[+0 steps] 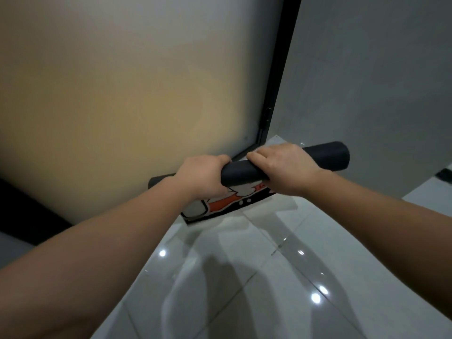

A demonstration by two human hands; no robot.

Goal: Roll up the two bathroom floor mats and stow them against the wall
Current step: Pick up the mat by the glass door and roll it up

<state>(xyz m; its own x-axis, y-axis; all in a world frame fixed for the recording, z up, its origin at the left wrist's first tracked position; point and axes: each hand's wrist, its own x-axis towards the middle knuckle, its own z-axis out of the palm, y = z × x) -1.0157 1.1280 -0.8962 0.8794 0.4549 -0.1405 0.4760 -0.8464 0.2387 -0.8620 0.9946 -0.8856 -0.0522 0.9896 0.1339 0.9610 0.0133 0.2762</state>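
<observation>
A floor mat [325, 156] with a black underside is rolled into a long tube lying on the white tiled floor [244, 277], close to the frosted glass door [122, 94]. A short unrolled strip [220, 204] of it, printed in orange, white and black, still lies flat in front of the roll. My left hand [203, 176] grips the roll left of its middle. My right hand [281, 167] grips it right of the middle. The roll's left end [156, 182] pokes out beyond my left wrist. No second mat shows in this view.
The frosted door has a black frame [276, 94] on its right side. A grey wall [367, 81] stands to the right of the frame and meets the floor behind the roll. A dark object [445, 176] lies at the far right edge.
</observation>
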